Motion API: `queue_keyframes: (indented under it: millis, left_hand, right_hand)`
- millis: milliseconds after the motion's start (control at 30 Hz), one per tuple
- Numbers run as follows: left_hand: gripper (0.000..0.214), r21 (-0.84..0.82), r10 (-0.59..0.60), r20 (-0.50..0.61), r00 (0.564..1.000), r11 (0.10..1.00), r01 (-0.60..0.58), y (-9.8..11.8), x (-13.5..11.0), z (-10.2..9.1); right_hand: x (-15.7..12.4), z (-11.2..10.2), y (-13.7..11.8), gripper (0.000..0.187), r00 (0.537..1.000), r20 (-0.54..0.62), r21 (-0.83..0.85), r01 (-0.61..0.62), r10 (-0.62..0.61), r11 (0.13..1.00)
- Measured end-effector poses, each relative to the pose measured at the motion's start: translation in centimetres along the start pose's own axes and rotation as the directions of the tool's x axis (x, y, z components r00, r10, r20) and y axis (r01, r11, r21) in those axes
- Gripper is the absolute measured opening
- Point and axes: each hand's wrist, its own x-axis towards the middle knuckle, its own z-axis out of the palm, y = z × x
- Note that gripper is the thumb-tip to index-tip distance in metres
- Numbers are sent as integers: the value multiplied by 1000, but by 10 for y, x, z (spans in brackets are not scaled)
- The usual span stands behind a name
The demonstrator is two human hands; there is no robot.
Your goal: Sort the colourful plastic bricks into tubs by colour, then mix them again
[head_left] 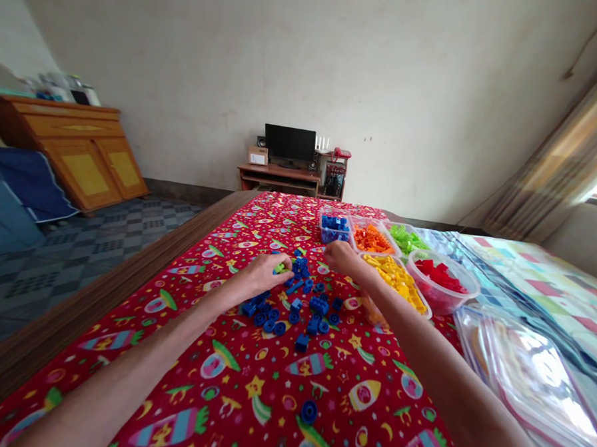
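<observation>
A scatter of blue toy bricks (294,310) lies on a red patterned cloth (250,381) over the table. My left hand (263,273) rests at the pile's left edge, fingers pinched on a small green brick (279,268). My right hand (341,256) hovers just past the pile's far right side, fingers curled; what they hold, if anything, is hidden. Beyond it stands a clear tub of blue bricks (335,227).
Tubs of orange bricks (372,239), green bricks (406,239), yellow bricks (397,280) and red bricks (440,277) line the right side. Clear lids (530,382) lie at the near right. One blue wheel (309,411) sits alone near me. The table's wooden edge (99,293) runs along the left.
</observation>
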Motion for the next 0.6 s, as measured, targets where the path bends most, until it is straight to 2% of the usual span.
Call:
queue_keyframes:
  millis: [33,67,100,133,167,200,233,300,367,433,500,600]
  left_hand:
    - [21,-64,-24,-64,998,998,20,3,1,-3]
    - [25,-124,-50,-130,990,992,34,7,2,-5]
    - [27,-175,-78,-199,977,984,43,12,1,-6]
    - [28,-215,-105,-263,959,975,48,17,1,-6]
    - [27,-242,-125,-315,941,969,47,23,-1,-6]
    - [26,-251,-130,-357,925,967,39,29,-2,-4]
    - [23,-238,-111,-380,918,971,18,35,-4,-1]
    - [17,-158,0,-381,924,985,-65,46,-8,9]
    - [10,-58,148,-369,918,982,-182,53,-11,20]
    - [9,14,247,-372,895,965,-261,55,-13,30]
    - [9,56,283,-393,875,957,-284,53,-13,36]
    - [8,78,283,-396,873,958,-275,48,-13,38]
  right_hand:
    - [-4,0,-7,23,1000,-17,127,2,0,992]
    - [-9,2,-16,25,999,-33,324,-7,19,946]
    - [-14,5,-26,26,998,-40,558,-20,52,829]
    - [-20,11,-36,24,995,-27,793,-40,101,608]
    - [-25,17,-46,20,989,18,936,-68,146,346]
    - [-30,24,-56,15,981,85,989,-105,174,107]
    - [-34,31,-66,12,970,164,986,-153,180,-72]
    - [-38,44,-81,12,939,294,919,-227,177,-323]
    - [-39,51,-91,14,902,383,838,-247,202,-486]
    - [-40,53,-96,16,870,434,770,-223,235,-598]
    - [-40,51,-99,17,859,454,721,-200,235,-664]
    - [-40,47,-100,16,858,451,676,-148,245,-722]
